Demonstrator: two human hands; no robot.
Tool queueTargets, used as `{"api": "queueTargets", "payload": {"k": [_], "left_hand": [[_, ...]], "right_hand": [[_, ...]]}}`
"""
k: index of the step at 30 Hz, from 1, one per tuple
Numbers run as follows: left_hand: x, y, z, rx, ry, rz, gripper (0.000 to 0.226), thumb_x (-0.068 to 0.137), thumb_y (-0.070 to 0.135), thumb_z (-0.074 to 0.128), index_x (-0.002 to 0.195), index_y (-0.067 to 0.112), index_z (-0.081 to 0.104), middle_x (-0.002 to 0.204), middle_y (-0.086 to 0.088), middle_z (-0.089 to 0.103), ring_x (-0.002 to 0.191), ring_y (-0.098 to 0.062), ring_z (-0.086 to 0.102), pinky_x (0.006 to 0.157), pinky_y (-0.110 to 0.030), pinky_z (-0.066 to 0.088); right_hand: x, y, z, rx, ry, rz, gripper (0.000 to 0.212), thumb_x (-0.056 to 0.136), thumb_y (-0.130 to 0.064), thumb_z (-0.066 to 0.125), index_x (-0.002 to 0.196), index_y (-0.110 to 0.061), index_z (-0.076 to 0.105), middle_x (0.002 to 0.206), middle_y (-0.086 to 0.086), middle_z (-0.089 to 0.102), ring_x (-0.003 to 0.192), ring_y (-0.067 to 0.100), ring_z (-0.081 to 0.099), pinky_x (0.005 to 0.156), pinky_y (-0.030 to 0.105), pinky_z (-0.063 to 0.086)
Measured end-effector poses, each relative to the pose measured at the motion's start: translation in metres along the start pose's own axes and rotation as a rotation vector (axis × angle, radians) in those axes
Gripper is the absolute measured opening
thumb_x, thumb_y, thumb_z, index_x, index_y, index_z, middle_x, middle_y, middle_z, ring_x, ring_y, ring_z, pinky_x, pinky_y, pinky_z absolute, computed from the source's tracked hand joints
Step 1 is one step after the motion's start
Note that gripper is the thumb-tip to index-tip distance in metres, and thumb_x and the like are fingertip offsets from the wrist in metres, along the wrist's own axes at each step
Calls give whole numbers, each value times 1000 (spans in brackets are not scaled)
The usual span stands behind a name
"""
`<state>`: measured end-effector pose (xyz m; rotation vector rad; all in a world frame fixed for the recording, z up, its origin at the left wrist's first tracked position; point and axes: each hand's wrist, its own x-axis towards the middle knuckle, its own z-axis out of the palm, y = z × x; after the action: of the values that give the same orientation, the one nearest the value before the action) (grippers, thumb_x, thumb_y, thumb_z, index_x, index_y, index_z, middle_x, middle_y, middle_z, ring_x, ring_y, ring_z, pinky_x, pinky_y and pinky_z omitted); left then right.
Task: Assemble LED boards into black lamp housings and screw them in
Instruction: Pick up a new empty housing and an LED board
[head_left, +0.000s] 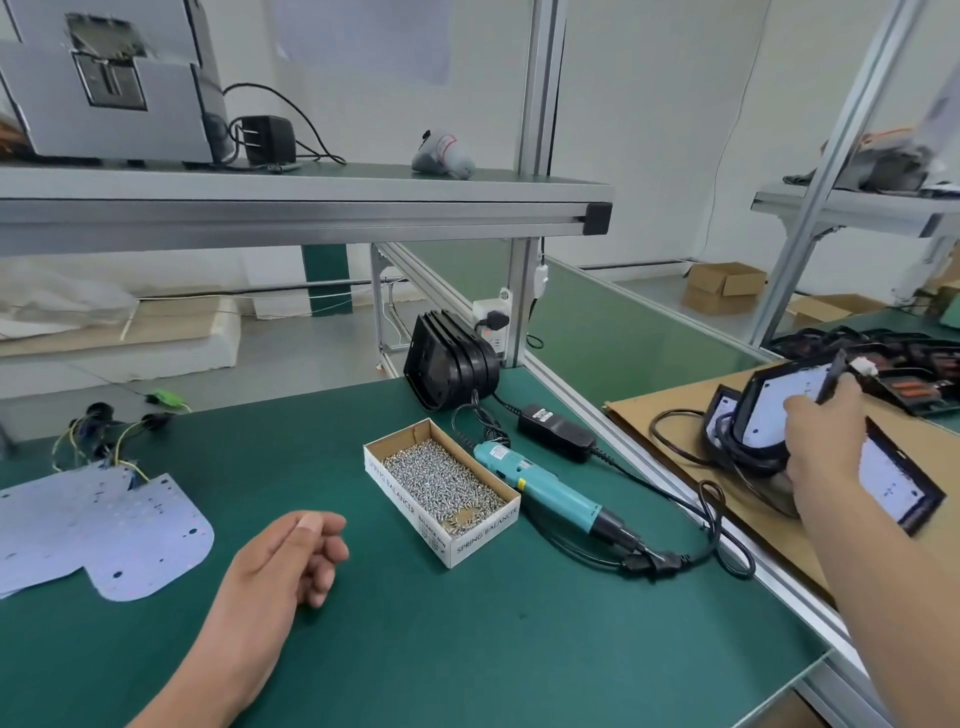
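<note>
Forearms reach in from the bottom edge over the green mat (467, 649). The left hand (291, 561) rests on the mat with its fingers loosely curled, and we see nothing in it. Just beyond lies one open cardboard box (405, 506) filled with small silver screws (441, 478). We read SPRING BALANCER on its long side and again on its short end.

One teal electric screwdriver (550, 491) lies just beside the box on its right. One black power adapter (556, 431) sits behind it. Both carry labels too small for us to read.

At the left, loose LED boards (104, 525) lie flat and overlapping, at least two. They are white with rounded corners and small dark dots, and yellow wires run from their far edge.

To the right, on a brown cardboard sheet (675, 421), the right hand (826, 441) grips a black lamp housing (761, 454) tilted up on edge, with its fingers curled round the rim. A white fitted board (779, 395) fills the housing's face. A second housing (911, 467), also with a white board inside, lies flat under the forearm. A corner of a third housing (723, 402) shows behind.

Farther back, a stack of empty black housings (452, 364) stands on edge on the mat, nested so closely that we cannot count them. Beyond it, a white power strip (491, 312) is fixed to the aluminium post.
</note>
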<state>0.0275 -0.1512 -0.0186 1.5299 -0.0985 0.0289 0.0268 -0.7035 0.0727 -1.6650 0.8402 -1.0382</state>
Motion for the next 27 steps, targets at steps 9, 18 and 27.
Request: {"api": "queueTargets", "payload": {"k": [9,18,27], "left_hand": [[-1,4,1,-1,3,-21,36,113,26,46,98,26,79,88,-12,73,66,-18,56,58,-34,47],[-5,10,4,5,8,-34,37,114,24,46,95,29,78,87,-10,73,66,-17,57,58,-30,48],[-9,17,8,5,-10,-45,31,96,47,51,93,31,77,86,-4,73,68,-15,57,59,-29,48]], "right_hand": [[-4,9,-3,-343,64,-202,60,93,-8,50,153,-6,44,166,19,25,152,42,18,121,62,25],[-47,-8,27,-389,-36,-618,42,86,-15,52,119,2,72,118,27,69,118,45,54,111,56,36],[-129,-45,137,-410,-613,-880,20,101,-14,64,116,-20,76,121,-2,70,121,25,50,96,33,38]]}}
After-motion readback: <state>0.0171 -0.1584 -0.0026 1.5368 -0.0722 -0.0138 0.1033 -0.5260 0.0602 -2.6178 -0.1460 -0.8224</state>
